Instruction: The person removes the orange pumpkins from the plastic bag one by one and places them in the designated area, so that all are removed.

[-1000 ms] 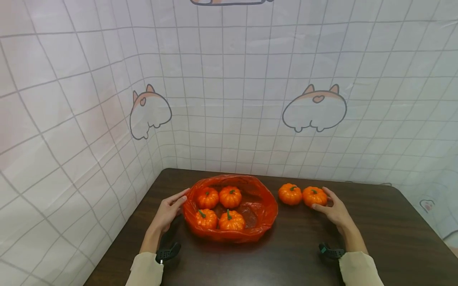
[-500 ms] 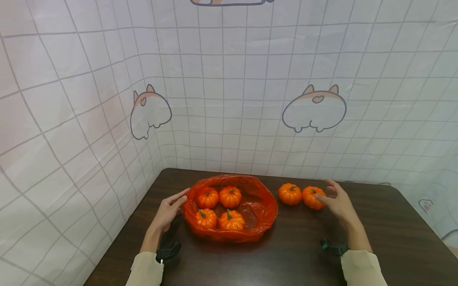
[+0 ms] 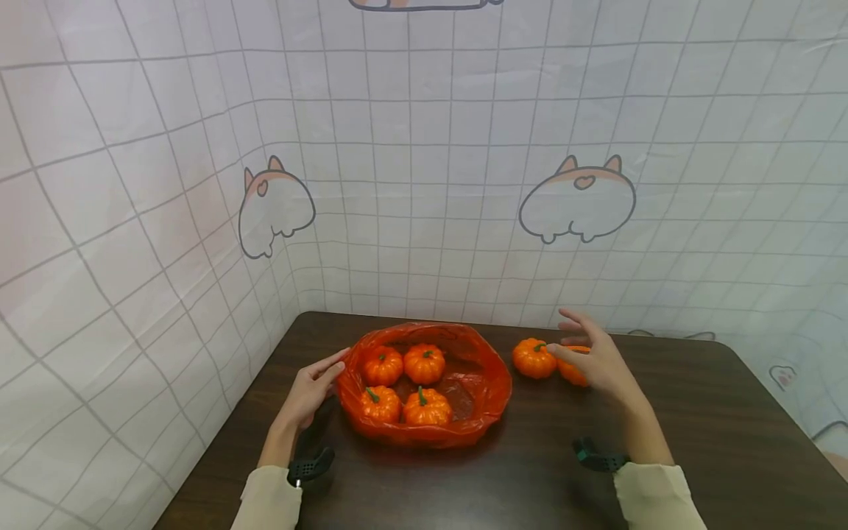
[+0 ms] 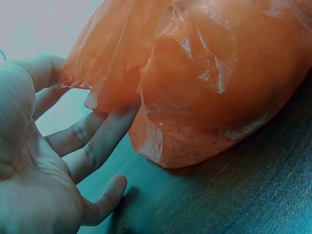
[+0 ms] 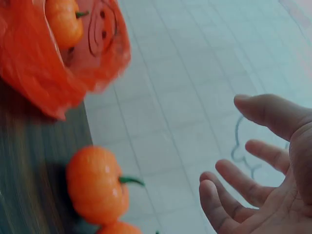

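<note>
My left hand [image 3: 308, 394] holds the left rim of a red plastic bag [image 3: 486, 419]. In the left wrist view the bag's loose edge [image 4: 112, 73] hangs over the fingers, hiding some fingertips. Several small orange pumpkins with green stems, such as this front pumpkin [image 3: 427, 409], sit inside the opened bag. To its right, two more pumpkins stand side by side on the table: a left pumpkin [image 3: 533, 358] and a right pumpkin [image 3: 573, 366]. My right hand [image 3: 599, 361] is spread above them, partly covering the right one, and holds nothing.
The dark wooden table [image 3: 517, 478] meets a white grid-patterned cloth [image 3: 424, 243] hanging behind it and on the left. Cartoon dog rears are printed on the cloth. A thin cable [image 3: 831, 427] shows at the far right.
My right hand has come off the right pumpkin, opened wider, lifted and moved left over it. The left hand, the bag and the pumpkins have stayed in place.
</note>
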A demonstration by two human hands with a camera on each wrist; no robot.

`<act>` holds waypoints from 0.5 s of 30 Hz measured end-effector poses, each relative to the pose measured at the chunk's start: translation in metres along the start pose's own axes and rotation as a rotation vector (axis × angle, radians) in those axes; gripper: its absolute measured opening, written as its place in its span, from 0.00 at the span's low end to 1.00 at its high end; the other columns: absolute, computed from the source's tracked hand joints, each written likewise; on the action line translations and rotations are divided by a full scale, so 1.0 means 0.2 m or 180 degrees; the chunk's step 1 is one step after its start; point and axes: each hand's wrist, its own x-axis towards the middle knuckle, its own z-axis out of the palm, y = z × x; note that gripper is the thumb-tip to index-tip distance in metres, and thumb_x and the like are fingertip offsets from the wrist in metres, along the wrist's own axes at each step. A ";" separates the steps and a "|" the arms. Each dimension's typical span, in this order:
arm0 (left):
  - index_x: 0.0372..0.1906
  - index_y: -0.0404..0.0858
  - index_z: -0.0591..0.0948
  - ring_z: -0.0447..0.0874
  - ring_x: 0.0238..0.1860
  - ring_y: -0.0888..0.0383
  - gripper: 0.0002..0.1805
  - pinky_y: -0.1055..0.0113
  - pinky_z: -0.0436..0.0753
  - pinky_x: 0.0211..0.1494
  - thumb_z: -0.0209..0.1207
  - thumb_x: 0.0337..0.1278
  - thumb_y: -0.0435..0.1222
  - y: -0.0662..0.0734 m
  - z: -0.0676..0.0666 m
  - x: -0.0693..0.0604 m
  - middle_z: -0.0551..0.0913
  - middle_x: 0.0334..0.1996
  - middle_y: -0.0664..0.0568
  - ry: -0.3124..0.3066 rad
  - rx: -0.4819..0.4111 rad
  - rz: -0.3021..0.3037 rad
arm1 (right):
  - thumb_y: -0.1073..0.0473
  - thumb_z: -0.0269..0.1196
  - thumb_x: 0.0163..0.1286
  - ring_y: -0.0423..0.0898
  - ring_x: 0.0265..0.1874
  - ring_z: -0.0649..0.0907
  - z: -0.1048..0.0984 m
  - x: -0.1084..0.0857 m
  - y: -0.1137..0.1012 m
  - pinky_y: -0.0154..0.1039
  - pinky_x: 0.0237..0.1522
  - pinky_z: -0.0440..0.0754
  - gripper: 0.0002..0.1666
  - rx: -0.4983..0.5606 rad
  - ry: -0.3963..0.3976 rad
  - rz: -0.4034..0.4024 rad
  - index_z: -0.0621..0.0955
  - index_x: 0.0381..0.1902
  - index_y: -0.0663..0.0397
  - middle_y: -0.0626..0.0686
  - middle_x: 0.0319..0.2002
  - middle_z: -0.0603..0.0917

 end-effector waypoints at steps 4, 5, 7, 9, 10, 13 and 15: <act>0.73 0.44 0.74 0.80 0.66 0.47 0.26 0.57 0.83 0.63 0.54 0.77 0.45 0.00 0.00 0.00 0.72 0.73 0.43 0.0001 0.0010 0.0006 | 0.49 0.66 0.73 0.64 0.64 0.77 0.09 0.01 -0.04 0.58 0.58 0.79 0.44 -0.0017 -0.0097 -0.0225 0.61 0.80 0.45 0.64 0.72 0.70; 0.73 0.44 0.74 0.80 0.66 0.47 0.25 0.57 0.83 0.63 0.54 0.77 0.45 0.00 0.00 0.00 0.72 0.73 0.43 0.0007 0.0002 0.0002 | 0.49 0.66 0.73 0.64 0.63 0.77 0.12 0.02 -0.04 0.59 0.57 0.80 0.43 -0.0031 -0.0125 -0.0290 0.62 0.80 0.45 0.64 0.72 0.71; 0.73 0.44 0.74 0.80 0.66 0.46 0.25 0.57 0.83 0.63 0.54 0.77 0.45 0.00 0.00 0.00 0.73 0.73 0.43 0.0016 -0.0009 -0.0004 | 0.51 0.67 0.72 0.64 0.63 0.77 0.17 0.02 -0.05 0.61 0.58 0.80 0.42 -0.0021 -0.0188 -0.0405 0.64 0.78 0.45 0.63 0.71 0.73; 0.73 0.44 0.74 0.80 0.66 0.46 0.25 0.56 0.83 0.63 0.55 0.77 0.44 0.00 0.00 0.00 0.73 0.73 0.42 0.0015 -0.0022 -0.0003 | 0.51 0.68 0.71 0.63 0.62 0.78 0.23 0.03 -0.06 0.61 0.59 0.80 0.41 0.0014 -0.0263 -0.0506 0.66 0.77 0.45 0.62 0.69 0.74; 0.73 0.44 0.74 0.80 0.66 0.46 0.25 0.56 0.83 0.63 0.55 0.77 0.44 0.00 0.00 0.00 0.73 0.73 0.42 0.0019 -0.0027 -0.0009 | 0.51 0.69 0.71 0.63 0.62 0.78 0.26 0.03 -0.07 0.61 0.59 0.81 0.41 0.0025 -0.0302 -0.0553 0.66 0.77 0.45 0.62 0.68 0.74; 0.73 0.44 0.75 0.81 0.66 0.47 0.25 0.56 0.83 0.63 0.55 0.77 0.43 0.00 0.01 0.00 0.73 0.73 0.43 0.0033 -0.0044 -0.0012 | 0.52 0.70 0.69 0.61 0.60 0.79 0.34 0.03 -0.09 0.58 0.59 0.82 0.40 0.0097 -0.0426 -0.0623 0.68 0.76 0.44 0.62 0.67 0.75; 0.73 0.44 0.74 0.81 0.65 0.47 0.25 0.55 0.83 0.63 0.55 0.77 0.43 0.00 0.01 0.00 0.73 0.73 0.42 0.0032 -0.0051 -0.0008 | 0.52 0.71 0.69 0.60 0.59 0.79 0.40 0.02 -0.11 0.57 0.58 0.82 0.40 0.0107 -0.0492 -0.0652 0.68 0.75 0.43 0.61 0.67 0.75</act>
